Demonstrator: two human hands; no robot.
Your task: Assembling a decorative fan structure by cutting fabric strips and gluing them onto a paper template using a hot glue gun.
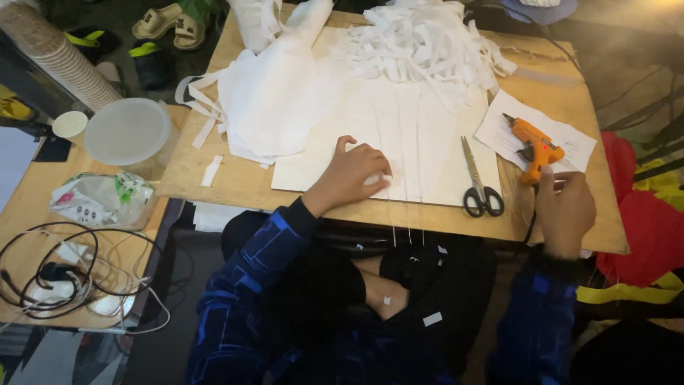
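Note:
My left hand (350, 175) rests on a large white sheet (434, 153) lying on a wooden board (235, 178), fingers curled and pinching a small white piece at the sheet's near edge. My right hand (564, 207) is at the board's right front edge, fingertips touching the base of an orange glue gun (536, 146) that stands on a white paper (563, 135). Black-handled scissors (479, 182) lie between the two hands on the sheet. A heap of white strips (420, 43) sits at the far side.
White fabric (274, 100) lies left of the sheet. On the left stand a lidded plastic tub (130, 132), a small cup (70, 125), a stack of paper cups (53, 53), a crumpled wrapper (103, 199) and tangled cables (64, 274). Red cloth (652, 228) is at right.

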